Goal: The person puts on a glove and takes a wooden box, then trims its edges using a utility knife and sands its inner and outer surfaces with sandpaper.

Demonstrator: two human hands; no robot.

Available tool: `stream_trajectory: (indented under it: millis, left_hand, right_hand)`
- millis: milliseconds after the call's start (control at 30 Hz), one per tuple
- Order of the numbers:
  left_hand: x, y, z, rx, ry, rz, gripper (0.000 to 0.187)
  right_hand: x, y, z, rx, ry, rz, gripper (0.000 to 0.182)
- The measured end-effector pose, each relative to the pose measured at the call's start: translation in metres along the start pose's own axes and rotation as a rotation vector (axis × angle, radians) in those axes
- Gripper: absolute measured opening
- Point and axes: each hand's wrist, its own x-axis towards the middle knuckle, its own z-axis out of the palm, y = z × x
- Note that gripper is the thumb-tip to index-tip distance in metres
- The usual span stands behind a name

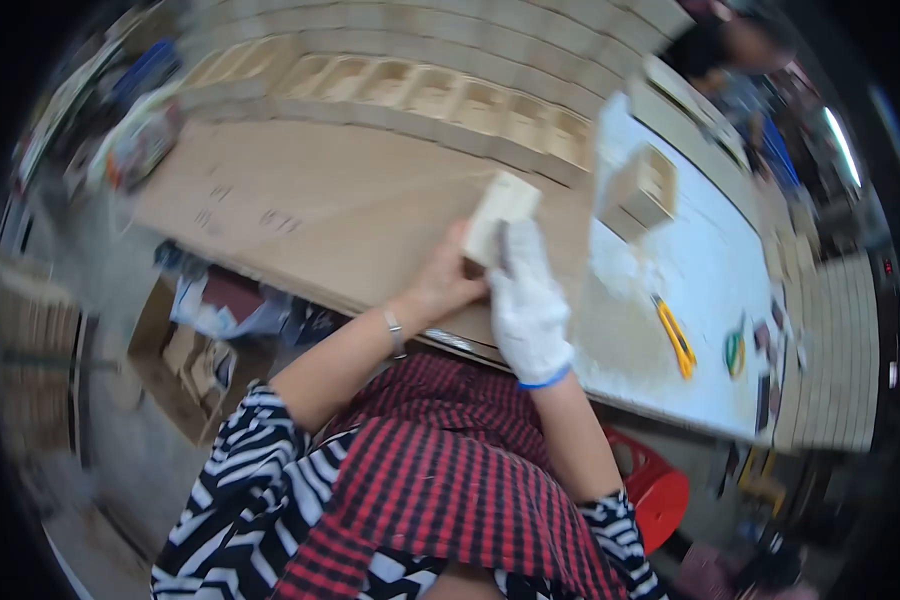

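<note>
A pale wooden box (503, 207) is held up over the front part of the brown board (340, 215). My left hand (443, 280), bare and with a band at the wrist, grips the box's lower left side. On its right side my right hand (527, 300), in a white glove with a blue cuff edge, has its fingers against the box. Motion blurs the fingertips a little. A row of similar open boxes (432, 92) stands along the board's back edge.
To the right, a white surface (610, 350) bears another wooden box (642, 192), a yellow cutter (674, 337) and a green tape roll (735, 352). A red stool (660, 492) stands below. A cardboard carton (155, 370) is at lower left. Another person (740, 42) is at back right.
</note>
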Motion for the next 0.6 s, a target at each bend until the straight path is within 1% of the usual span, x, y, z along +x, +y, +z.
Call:
stream_trajectory:
  millis: [67,100,133,167,200,267,300,367,400,433,467,500,533,567,600]
  left_hand:
    - [-0.002,-0.001,0.001,-0.008,0.012,0.047,0.075]
    - [-0.001,-0.003,0.003,-0.027,0.019,0.090,0.075]
    - [0.000,-0.005,0.005,-0.081,-0.012,0.044,0.079]
    - [0.001,-0.005,0.003,-0.140,-0.048,0.006,0.082]
    - [0.001,-0.002,0.001,-0.127,-0.012,0.005,0.082]
    - [-0.003,0.009,-0.004,0.105,-0.001,0.114,0.088]
    - [-0.009,0.014,-0.013,0.110,0.039,0.110,0.088]
    - [-0.031,0.039,-0.032,0.104,0.161,0.239,0.089]
    - [-0.044,0.049,-0.040,0.103,0.209,0.305,0.089]
    - [-0.057,0.056,-0.046,0.106,0.214,0.298,0.089]
    - [-0.073,0.062,-0.052,-0.045,0.207,0.263,0.082]
    - [-0.089,0.065,-0.057,-0.199,0.203,0.228,0.075]
    - [-0.104,0.064,-0.060,-0.205,0.216,0.225,0.075]
    - [-0.120,0.061,-0.062,-0.416,0.274,0.068,0.065]
    - [-0.136,0.055,-0.068,-0.627,0.331,-0.092,0.055]
  right_hand:
    - [0.017,0.013,0.000,0.107,-0.010,0.109,0.037]
    - [0.034,0.025,-0.001,0.105,-0.040,0.132,0.037]
    - [0.051,0.033,-0.001,0.095,-0.068,0.151,0.036]
    - [0.063,0.024,-0.009,0.051,-0.129,0.233,0.035]
    - [0.075,0.013,-0.018,-0.006,-0.185,0.312,0.034]
    - [0.076,0.001,-0.033,-0.095,-0.015,0.093,0.031]
    - [0.075,-0.012,-0.038,-0.084,-0.035,0.060,0.031]
    - [0.065,-0.061,-0.050,0.480,0.168,0.350,0.029]
    - [0.054,-0.074,-0.049,0.487,0.155,0.354,0.029]
    - [0.045,-0.087,-0.047,0.483,0.012,0.366,0.029]
    - [0.039,-0.099,-0.042,0.473,-0.132,0.372,0.029]
    - [0.032,-0.112,-0.031,0.539,-0.237,0.433,0.028]
    - [0.024,-0.122,-0.018,0.602,-0.343,0.494,0.028]
    - [0.020,-0.127,-0.009,0.595,-0.359,0.492,0.028]
    - [0.016,-0.131,0.000,0.502,-0.472,0.321,0.029]
